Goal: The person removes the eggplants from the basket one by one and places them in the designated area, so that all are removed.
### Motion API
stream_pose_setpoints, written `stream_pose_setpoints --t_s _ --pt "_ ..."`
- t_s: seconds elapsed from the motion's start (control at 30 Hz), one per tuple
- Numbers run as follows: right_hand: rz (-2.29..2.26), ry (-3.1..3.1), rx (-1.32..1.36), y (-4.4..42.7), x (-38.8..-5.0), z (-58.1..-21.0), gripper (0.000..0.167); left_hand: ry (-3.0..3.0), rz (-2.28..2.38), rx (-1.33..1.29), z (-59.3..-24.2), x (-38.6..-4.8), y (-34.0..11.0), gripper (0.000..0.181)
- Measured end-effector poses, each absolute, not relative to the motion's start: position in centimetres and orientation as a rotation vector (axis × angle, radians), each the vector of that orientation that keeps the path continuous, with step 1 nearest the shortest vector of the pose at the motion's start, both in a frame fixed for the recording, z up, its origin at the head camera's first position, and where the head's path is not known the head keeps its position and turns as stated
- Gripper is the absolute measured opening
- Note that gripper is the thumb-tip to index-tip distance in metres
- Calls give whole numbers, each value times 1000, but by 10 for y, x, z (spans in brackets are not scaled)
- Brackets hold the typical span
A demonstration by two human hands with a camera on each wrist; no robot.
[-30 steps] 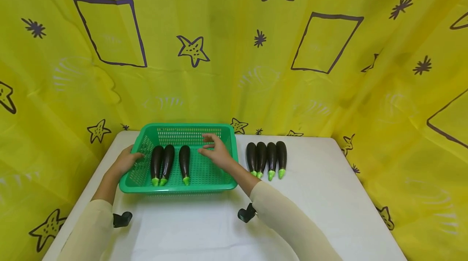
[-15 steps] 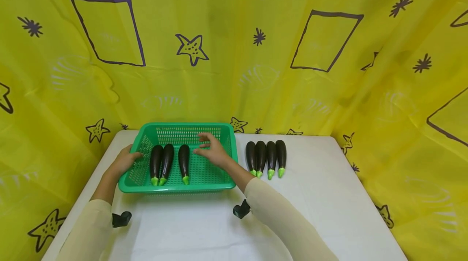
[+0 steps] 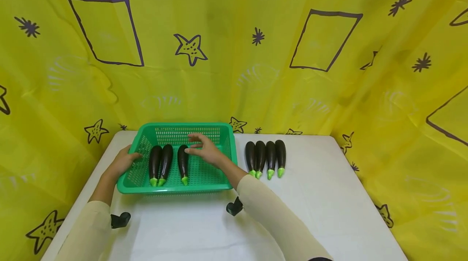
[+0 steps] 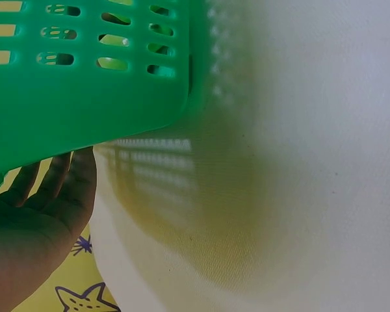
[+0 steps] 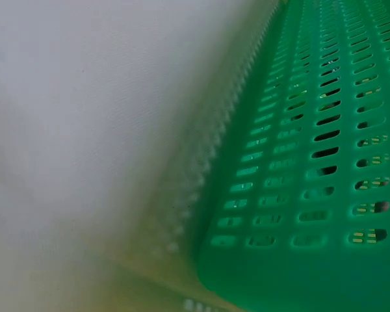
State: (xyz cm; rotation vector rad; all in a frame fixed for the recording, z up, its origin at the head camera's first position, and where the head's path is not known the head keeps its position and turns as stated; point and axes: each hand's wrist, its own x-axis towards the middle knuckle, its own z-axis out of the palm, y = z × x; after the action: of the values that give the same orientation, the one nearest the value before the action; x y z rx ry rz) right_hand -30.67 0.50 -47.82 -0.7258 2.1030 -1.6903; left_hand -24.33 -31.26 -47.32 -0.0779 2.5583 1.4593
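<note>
Head view, basket: the green basket sits left of centre in the lower half of the frame, on the white table.
Head view, eggplants inside: the leftmost eggplant and second eggplant lie close together at the basket's left; the third eggplant lies apart, near the middle; green stem ends point to the bottom of the frame.
Head view, eggplants outside: a row of four eggplants lies on the table, right of the basket, stem ends likewise downward.
Head view, left hand: the left hand grips the basket's left rim, thumb over the inner side.
Head view, right hand: the right hand is above the basket's interior, fingers loosely bent and parted, gripping nothing; its thumb overlaps the third eggplant's upper end, though contact cannot be confirmed from this angle.
Head view, backdrop: yellow curtain with dark stars and outlined boxes.
Left wrist view, grip: basket wall at upper left; the left hand's fingers reach up to its edge from lower left.
Right wrist view, basket: slotted outer wall fills the right side; tabletop at left.
</note>
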Motion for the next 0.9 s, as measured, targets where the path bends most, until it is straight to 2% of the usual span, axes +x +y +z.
stream_pose_setpoints --t_s 0.53,0.9 --pt "-1555 2021 -820 -6 -313 -483 47 2535 1476 -91 -472 -246 -314 60" --pt "-1504 2121 -712 -7 -311 -485 42 2529 1486 -110 -473 -241 -313 59"
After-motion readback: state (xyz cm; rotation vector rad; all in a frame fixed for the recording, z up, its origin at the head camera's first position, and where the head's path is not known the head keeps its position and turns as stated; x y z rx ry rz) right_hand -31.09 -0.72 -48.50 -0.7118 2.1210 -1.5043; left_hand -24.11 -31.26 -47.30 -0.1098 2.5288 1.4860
